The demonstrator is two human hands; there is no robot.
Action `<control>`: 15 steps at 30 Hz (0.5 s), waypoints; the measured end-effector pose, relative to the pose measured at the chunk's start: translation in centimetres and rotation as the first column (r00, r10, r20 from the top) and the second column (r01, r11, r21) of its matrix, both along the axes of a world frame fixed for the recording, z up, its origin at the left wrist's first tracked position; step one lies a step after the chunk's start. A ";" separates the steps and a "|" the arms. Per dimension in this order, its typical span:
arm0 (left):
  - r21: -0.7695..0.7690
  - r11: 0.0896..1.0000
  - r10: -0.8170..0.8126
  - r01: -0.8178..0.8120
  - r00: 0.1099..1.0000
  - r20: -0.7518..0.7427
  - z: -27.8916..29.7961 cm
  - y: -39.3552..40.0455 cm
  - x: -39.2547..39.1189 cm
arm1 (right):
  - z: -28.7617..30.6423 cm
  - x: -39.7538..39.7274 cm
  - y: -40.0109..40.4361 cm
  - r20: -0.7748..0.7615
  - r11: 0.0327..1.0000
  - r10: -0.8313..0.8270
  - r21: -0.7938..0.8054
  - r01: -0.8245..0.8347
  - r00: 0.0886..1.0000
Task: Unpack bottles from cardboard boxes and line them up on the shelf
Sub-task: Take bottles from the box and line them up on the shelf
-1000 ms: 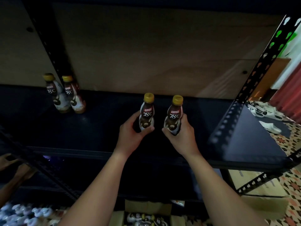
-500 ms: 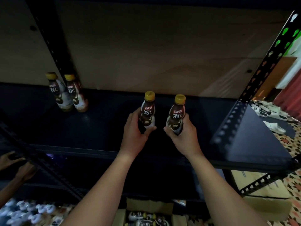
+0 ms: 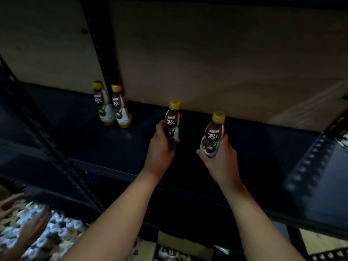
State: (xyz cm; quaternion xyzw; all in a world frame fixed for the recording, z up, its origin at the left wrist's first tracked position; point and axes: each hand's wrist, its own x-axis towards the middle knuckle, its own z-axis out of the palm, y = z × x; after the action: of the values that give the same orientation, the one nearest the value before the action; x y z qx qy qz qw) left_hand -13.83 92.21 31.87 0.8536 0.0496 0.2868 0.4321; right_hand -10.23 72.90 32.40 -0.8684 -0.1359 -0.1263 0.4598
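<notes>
Dark shelf (image 3: pixel 254 147), wood-board back (image 3: pixel 216 63), dim rm.

A single head-worn camera looks forward and down from close above the person's forearms. It faces the dark shelf (image 3: pixel 244 147) and its board backing (image 3: pixel 207 63) at arm's reach.

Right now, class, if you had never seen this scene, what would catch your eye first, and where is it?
First, the two gold-capped coffee bottles mid-frame over the dark shelf: the left hand grips the left bottle, the right hand grips the right bottle. Next, the two matching bottles standing side by side at the back left of the shelf.
</notes>
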 end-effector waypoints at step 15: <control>0.161 0.954 0.263 -0.254 0.964 -0.038 0.1 10.6 2.4 | 0.2 4.9 15.3 -0.041 0.997 0.074 0.029 -0.073 0.996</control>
State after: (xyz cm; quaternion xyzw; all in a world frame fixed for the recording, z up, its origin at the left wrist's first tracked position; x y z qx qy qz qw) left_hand -11.41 102.76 32.02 0.8786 0.1513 0.3187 0.3218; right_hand -5.36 88.22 32.63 -0.8589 -0.1561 -0.0930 0.4789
